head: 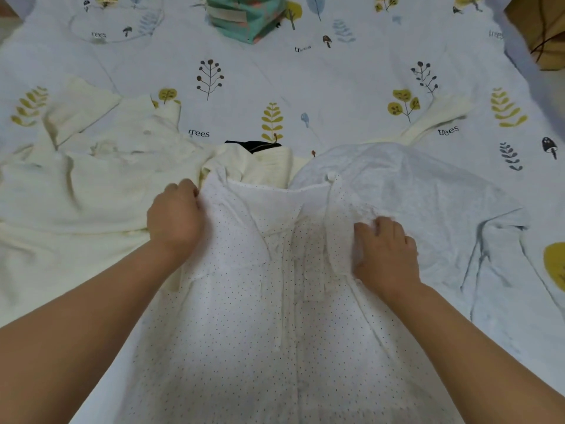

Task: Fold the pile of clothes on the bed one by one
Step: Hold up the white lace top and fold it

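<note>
Centrally, garment: white dotted cotton garment (244, 316) spread on the leaf-printed bedsheet (336, 87).
Left hand (174, 218): fingers curled, gripping its upper left edge.
Right hand (386, 250): fingers bent, bunching fabric at its right side.
Neighbours: cream clothes (91, 185) left, pale blue cloth (428, 194) right.

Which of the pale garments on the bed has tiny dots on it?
The dotted garment, in the middle, which both hands grip: left hand, right hand. The cream garment on the left and the white garment on the right are plain.

You see white dotted garment (244, 316) centre; cream garment (91, 185) at 9 o'clock; leaf-print white sheet (305, 81) at 12; teal folded cloth (244, 16).
</note>
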A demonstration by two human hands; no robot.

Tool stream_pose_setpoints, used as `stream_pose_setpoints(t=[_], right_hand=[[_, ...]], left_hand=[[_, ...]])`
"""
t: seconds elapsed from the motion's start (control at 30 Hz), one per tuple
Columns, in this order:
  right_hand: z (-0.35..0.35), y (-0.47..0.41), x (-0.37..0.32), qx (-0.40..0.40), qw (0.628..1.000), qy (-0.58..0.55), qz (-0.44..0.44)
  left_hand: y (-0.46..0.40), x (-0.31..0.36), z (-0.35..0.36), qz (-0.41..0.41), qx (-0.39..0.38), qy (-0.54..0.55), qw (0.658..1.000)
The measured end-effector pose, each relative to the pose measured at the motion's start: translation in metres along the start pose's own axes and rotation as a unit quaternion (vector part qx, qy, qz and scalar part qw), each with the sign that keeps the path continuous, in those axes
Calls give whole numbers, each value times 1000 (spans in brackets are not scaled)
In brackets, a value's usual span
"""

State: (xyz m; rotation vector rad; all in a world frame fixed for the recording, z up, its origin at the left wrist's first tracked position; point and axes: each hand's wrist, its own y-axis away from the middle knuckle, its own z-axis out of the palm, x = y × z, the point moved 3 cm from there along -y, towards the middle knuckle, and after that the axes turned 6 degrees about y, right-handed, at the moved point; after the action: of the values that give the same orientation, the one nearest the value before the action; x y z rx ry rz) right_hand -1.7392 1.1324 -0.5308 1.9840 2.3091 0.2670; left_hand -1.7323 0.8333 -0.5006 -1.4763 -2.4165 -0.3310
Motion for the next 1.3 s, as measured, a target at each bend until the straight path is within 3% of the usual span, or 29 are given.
stream_pose_setpoints(t=[0.13, 0.27, 0.33, 0.4, 0.47, 0.53, 0.6, 0.67, 0.73, 0.8, 0.87, 0.97, 1.07, 1.17, 1.3], right_hand=[[4, -4, 9, -26, 999, 29, -24], [-17, 1, 21, 85, 988, -125, 22], [-34, 9, 20, 155, 970, -184, 44], [-49, 18, 9, 186, 961, -203, 20], [-57, 27, -8, 185, 954, -228, -64], [-56, 36, -23, 137, 940, -274, -149], [-52, 43, -27, 92, 928, -319, -168], [-47, 47, -18, 120, 927, -327, -140], [-38, 47, -3, 145, 932, -325, -62], [-25, 41, 9, 116, 944, -309, 29], [-11, 33, 13, 67, 953, -285, 77], [0, 24, 3, 28, 968, -235, 82], [10, 19, -11, -17, 986, -152, 65], [15, 12, -14, -64, 990, -114, 46], [8, 4, 7, 3, 983, -166, 81]], left_hand=[[10, 35, 0, 101, 27, -9, 994], [33, 89, 16, 190, -25, 100, 976], [41, 111, 28, 152, -93, 164, 970], [45, 130, 42, 29, -217, 281, 934], [49, 144, 54, -86, -315, 355, 876], [51, 151, 61, -86, -358, 345, 864], [46, 149, 61, -66, -328, 334, 881], [34, 138, 62, -66, -284, 328, 899], [27, 128, 58, -46, -244, 261, 933], [25, 121, 54, 4, -196, 144, 970], [23, 124, 52, 62, -115, 91, 987], [16, 138, 63, 126, -58, 15, 990], [7, 145, 81, 148, -140, -30, 979], [1, 153, 86, 214, -140, 30, 966], [-3, 172, 84, 251, -101, 182, 945]])
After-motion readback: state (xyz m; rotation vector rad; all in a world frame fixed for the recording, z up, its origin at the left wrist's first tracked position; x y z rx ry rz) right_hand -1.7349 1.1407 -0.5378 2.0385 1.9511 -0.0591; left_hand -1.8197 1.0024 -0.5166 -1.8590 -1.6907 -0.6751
